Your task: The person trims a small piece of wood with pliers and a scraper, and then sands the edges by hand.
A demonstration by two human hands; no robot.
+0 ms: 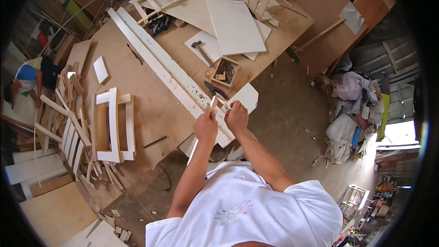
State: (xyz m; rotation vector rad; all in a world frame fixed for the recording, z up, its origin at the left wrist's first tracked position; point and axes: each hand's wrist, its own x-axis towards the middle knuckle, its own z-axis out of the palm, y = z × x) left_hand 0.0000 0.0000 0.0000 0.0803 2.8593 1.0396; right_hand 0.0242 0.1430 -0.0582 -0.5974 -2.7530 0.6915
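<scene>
My left hand (206,126) is closed around a narrow white wooden strip (213,102), whose lower end slants back past my wrist. Close beside it, my right hand (237,118) grips a small red-handled tool (232,104); its kind is mostly hidden by my fingers. Both hands are over the near end of two long white boards (169,69) lying diagonally across the wooden worktable (151,87). Just beyond my hands lies a dark tool (215,90). Past it stands a wooden box (232,78) of nails or similar small metal pieces, with a hammer (201,53) further off.
On the left stand a slatted white frame (113,123) and a heap of wood strips (68,119). White panels (233,23) cover the table's far side. A white board piece (246,97) is by my right hand. Bags (343,132) are piled at right. Another person (32,75) bends at far left.
</scene>
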